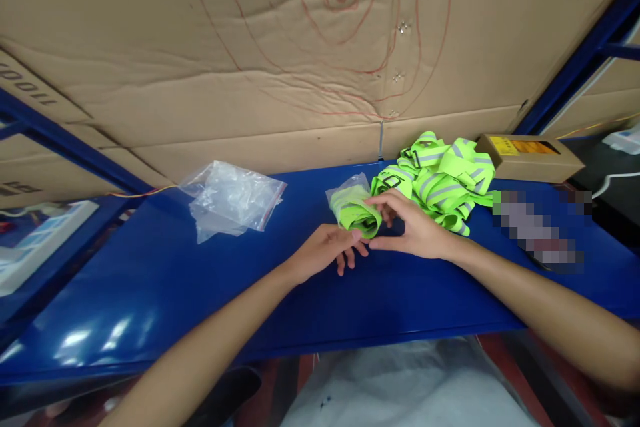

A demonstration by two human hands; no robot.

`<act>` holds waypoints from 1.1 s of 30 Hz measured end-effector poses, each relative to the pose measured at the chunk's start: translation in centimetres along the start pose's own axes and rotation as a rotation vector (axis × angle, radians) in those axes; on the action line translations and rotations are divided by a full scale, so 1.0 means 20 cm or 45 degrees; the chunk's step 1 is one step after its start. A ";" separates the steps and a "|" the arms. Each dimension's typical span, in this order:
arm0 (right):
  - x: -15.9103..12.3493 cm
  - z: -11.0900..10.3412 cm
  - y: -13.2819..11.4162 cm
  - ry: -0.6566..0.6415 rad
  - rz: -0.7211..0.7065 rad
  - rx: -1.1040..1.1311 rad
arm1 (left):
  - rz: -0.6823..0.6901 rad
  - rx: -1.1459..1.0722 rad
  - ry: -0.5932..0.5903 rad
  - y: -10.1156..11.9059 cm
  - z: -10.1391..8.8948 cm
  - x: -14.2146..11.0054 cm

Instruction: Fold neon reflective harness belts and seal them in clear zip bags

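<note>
My left hand (327, 250) and my right hand (413, 230) meet at the middle of the blue shelf (150, 293). Both pinch a folded neon-green reflective strap that sits partly inside a small clear plastic bag (353, 207). The left fingers grip the bag's near edge from below. The right thumb and fingers close on the strap's right end. Just behind my right hand lies a pile of loose neon-green straps with grey reflective bands (443, 177).
A heap of clear zip bags (230, 200) lies on the shelf at the left. A brown carton with a yellow label (530, 157) stands at the back right. Cardboard sheets (300, 67) form the back wall. Blue rack posts flank both sides.
</note>
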State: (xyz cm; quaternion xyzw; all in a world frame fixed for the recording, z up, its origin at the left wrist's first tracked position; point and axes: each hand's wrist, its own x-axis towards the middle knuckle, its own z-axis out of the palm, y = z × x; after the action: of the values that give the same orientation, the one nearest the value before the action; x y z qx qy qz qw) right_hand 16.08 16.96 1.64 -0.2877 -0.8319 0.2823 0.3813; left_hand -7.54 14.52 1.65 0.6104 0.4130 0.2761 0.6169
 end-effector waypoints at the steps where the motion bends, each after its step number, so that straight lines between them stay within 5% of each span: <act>1: 0.00 0.00 -0.01 -0.023 -0.045 -0.012 | 0.014 -0.006 0.025 0.01 0.00 0.00; 11: 0.00 -0.03 -0.09 0.339 -0.098 -0.215 | 0.148 0.084 0.104 0.08 -0.06 -0.07; 16: 0.00 -0.07 -0.17 0.519 0.056 0.086 | 0.296 0.176 0.133 0.17 -0.08 -0.16; 18: 0.00 -0.06 -0.21 0.559 0.090 0.225 | 0.526 0.273 0.172 0.17 -0.09 -0.19; 21: 0.01 -0.06 -0.24 0.550 0.181 0.430 | 1.159 0.545 0.475 0.14 -0.10 -0.18; 23: 0.02 -0.06 -0.26 0.525 0.310 0.620 | 1.387 0.769 0.624 0.11 -0.10 -0.14; 26: 0.04 -0.07 -0.28 0.471 0.559 0.948 | 1.335 0.954 0.405 0.07 -0.06 -0.11; 28: 0.03 -0.08 -0.30 0.408 0.662 1.114 | 1.288 0.828 0.302 0.06 -0.01 -0.11; 33: 0.00 -0.10 -0.30 0.241 0.507 1.008 | 0.869 0.144 0.446 0.10 0.06 -0.21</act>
State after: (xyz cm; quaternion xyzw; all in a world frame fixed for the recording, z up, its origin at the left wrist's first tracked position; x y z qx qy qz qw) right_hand 16.17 13.50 6.86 -0.2989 -0.5498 0.6190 0.4746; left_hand -8.20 10.55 4.31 0.6894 0.2999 0.5422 0.3752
